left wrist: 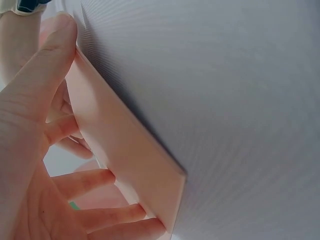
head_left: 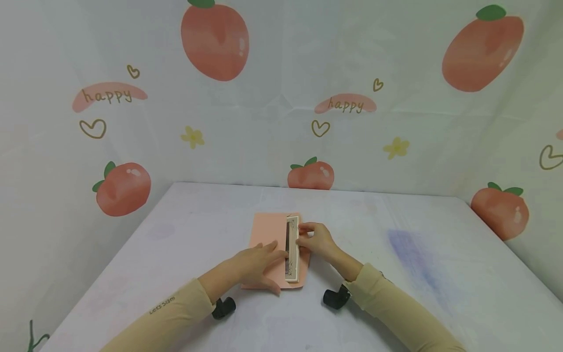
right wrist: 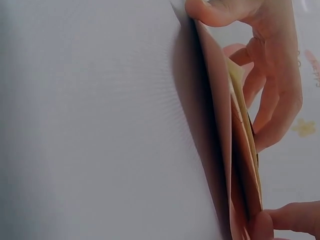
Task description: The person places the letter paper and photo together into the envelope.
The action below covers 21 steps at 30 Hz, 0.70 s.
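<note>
A flat pink folder (head_left: 267, 227) lies on the table in front of me. Along its right side runs a narrow cream strip (head_left: 292, 254) with a dark band and printed pattern. My left hand (head_left: 259, 264) rests on the folder, fingers extended across the cover, tips near the strip and thumb by the near edge. At the strip's right edge, my right hand (head_left: 321, 240) pinches with thumb and fingers. Seen from the right wrist, the folder's layers (right wrist: 220, 95) gape apart along that side, and right fingertips (right wrist: 262, 225) touch the upper layers. The folder's inside is mostly hidden.
The folder is on a pale table (head_left: 211, 210) with a purplish smear to the right. A white cloth (head_left: 264, 122) printed with peaches hangs behind it. Black wrist devices (head_left: 336, 298) sit beneath both sleeves.
</note>
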Each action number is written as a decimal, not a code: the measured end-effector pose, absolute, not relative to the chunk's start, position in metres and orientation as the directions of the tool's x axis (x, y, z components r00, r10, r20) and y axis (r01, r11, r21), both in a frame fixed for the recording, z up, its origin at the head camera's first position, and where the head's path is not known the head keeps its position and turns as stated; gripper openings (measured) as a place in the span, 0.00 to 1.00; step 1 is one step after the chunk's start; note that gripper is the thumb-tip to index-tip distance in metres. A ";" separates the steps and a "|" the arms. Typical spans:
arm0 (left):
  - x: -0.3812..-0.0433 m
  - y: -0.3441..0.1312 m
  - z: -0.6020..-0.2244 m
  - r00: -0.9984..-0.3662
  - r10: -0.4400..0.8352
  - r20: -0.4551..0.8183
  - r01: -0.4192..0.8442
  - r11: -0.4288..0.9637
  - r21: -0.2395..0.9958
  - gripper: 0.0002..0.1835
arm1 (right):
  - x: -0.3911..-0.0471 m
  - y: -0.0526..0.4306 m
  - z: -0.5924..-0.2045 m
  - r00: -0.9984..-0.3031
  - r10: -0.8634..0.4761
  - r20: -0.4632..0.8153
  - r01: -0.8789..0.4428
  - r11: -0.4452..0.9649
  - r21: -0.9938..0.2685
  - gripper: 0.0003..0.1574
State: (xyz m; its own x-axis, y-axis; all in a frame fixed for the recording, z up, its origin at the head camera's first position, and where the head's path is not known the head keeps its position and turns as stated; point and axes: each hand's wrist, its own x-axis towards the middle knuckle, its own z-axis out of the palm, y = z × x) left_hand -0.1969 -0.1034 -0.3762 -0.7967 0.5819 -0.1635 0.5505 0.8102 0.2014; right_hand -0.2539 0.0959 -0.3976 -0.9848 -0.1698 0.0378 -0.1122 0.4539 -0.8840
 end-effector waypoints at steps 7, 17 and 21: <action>-0.196 -0.103 -0.375 -0.800 0.576 -0.169 0.546 0.815 0.195 0.46 | -0.254 0.093 -0.399 -0.984 -0.161 0.083 -0.151 0.481 -0.864 0.26; -0.196 -0.103 -0.374 -0.802 0.570 -0.178 0.536 0.819 0.205 0.46 | -0.254 0.090 -0.400 -0.981 -0.165 0.101 -0.167 0.462 -0.871 0.28; -0.196 -0.103 -0.374 -0.801 0.570 -0.180 0.535 0.818 0.212 0.46 | -0.255 0.089 -0.402 -0.979 -0.172 0.107 -0.176 0.461 -0.870 0.28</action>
State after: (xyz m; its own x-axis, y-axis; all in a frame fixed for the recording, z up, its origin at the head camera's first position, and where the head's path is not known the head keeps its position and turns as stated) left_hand -0.1957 -0.1030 -0.3736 -0.8013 0.5705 -0.1804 0.5347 0.8180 0.2120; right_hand -0.2550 0.0889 -0.4020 -0.9793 -0.1718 0.1070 -0.1759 0.4608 -0.8699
